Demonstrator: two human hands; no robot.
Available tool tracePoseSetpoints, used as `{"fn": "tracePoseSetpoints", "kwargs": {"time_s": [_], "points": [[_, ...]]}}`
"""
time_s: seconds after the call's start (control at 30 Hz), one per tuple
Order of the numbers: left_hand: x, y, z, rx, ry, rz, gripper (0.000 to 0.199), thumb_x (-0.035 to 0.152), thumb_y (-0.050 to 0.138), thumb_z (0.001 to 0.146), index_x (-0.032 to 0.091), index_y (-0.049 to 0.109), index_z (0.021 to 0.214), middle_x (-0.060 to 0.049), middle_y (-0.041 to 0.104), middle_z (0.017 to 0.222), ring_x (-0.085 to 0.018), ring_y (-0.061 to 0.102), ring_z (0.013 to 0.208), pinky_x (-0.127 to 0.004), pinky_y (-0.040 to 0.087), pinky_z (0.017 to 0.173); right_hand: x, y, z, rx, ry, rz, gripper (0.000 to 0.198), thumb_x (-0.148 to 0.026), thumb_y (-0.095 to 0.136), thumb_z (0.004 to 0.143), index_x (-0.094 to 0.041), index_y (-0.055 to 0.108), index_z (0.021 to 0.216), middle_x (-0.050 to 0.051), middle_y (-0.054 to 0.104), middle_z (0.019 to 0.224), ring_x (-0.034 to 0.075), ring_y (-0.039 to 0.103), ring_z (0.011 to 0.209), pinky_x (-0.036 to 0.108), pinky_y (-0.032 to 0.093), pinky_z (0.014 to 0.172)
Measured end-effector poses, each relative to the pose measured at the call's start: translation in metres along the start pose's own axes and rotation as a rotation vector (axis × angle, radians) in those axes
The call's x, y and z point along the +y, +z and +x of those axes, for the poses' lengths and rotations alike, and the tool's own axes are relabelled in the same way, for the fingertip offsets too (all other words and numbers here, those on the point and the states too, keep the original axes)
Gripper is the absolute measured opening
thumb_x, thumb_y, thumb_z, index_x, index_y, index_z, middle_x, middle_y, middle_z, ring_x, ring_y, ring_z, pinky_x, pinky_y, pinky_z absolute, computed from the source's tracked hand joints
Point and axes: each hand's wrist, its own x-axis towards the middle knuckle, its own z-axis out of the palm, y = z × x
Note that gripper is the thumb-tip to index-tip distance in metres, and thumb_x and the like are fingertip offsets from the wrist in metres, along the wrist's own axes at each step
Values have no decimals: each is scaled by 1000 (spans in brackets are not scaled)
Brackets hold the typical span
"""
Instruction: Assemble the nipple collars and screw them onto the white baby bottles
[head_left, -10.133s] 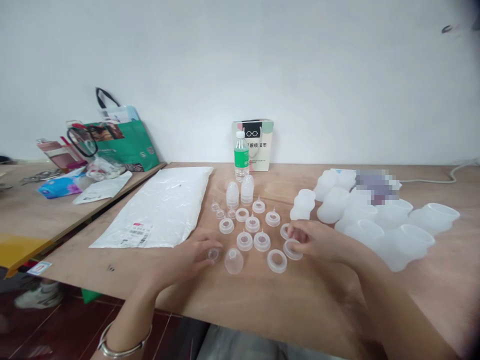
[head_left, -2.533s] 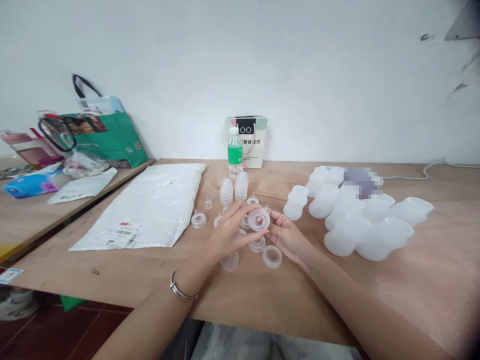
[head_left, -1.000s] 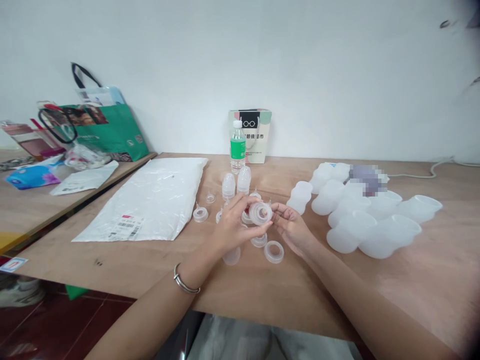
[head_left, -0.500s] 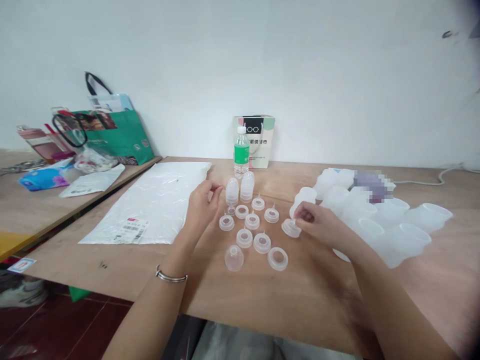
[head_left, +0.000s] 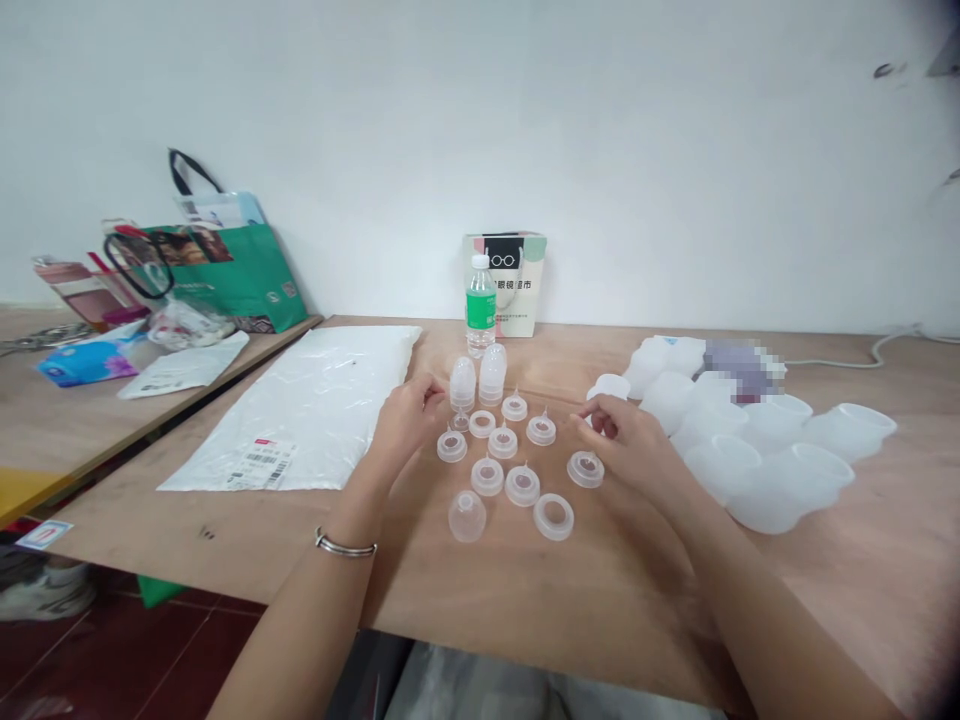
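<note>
My left hand (head_left: 409, 412) hovers by two clear domed caps (head_left: 463, 384), its fingers loosely bent and nothing visible between them. Just behind a screw ring with a teat (head_left: 585, 469) is my right hand (head_left: 619, 430), fingers apart and holding nothing that I can see. Several more rings with pointed clear teats (head_left: 502, 441) lie between the hands. A bare ring (head_left: 554, 517) and a single clear dome (head_left: 467, 516) lie nearer me. One small clear teat (head_left: 460, 420) sits before the left cap.
Several frosted bottles (head_left: 765, 480) lie at the right. A water bottle (head_left: 481, 310) stands before a paper bag (head_left: 525, 290) at the wall. To the left lies a white mailing bag (head_left: 315, 400); a green bag (head_left: 247, 275) rests on the neighbouring table.
My right hand has let go of the ring with a teat, which now lies flat on the table, and has drawn slightly back. My left hand has barely moved.
</note>
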Motion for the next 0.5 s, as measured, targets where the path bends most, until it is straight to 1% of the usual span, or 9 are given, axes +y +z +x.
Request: {"fn": "tracePoseSetpoints", "kwargs": {"time_s": [0.03,0.07,0.13,0.2,0.3,0.33,0.4,0.5], "points": [[-1,0,1,-27,2,-10,16,20,47,79,19,63,77,-4,69,77,-18,61,69,-27,42,62,-5,2,1,28,-27,44,15,-33,48,82,-21,56,78,0,56,67,14,52,62,26,38,59],[-2,1,2,-55,3,-15,18,19,46,79,18,64,79,-4,70,78,-18,62,70,-27,44,63,-11,5,4,25,-61,79,15,-33,49,83,-20,57,78,1,58,70,14,53,65,25,38,61],[-5,2,3,-111,8,-26,20,20,47,78,17,67,83,-5,71,81,-18,64,72,-27,46,66,-24,11,11,-57,-137,96,13,-29,49,83,-20,57,79,1,62,77,15,55,70,25,39,63],[-9,5,5,-171,24,-36,23,23,49,78,16,69,88,-6,72,86,-18,65,76,-27,48,69,-39,19,24,-160,-205,52,10,-25,49,82,-20,57,78,2,64,81,15,56,73,26,38,64],[-15,12,6,-252,50,-28,28,23,51,77,16,69,98,-5,73,89,-18,66,77,-25,50,69,-60,38,47,-229,-226,14,4,-20,59,73,-19,57,70,5,63,77,18,57,75,28,38,65],[-17,14,7,-271,59,-15,29,22,52,76,17,69,99,-5,73,89,-18,66,77,-25,50,69,-64,46,55,-238,-214,23,7,-18,63,70,-19,57,66,5,63,73,19,58,74,29,38,64],[-20,19,7,-295,81,23,29,21,53,75,18,70,99,-5,73,88,-20,66,79,-27,49,71,-68,64,69,-248,-180,63,20,-12,69,60,-20,52,54,4,60,64,21,60,72,31,39,64],[-20,24,9,-312,111,89,29,25,57,75,20,70,100,-7,72,88,-23,65,80,-31,48,72,-64,89,84,-217,-127,186,39,-5,76,47,-21,41,41,3,56,52,25,61,74,35,42,66]]}}
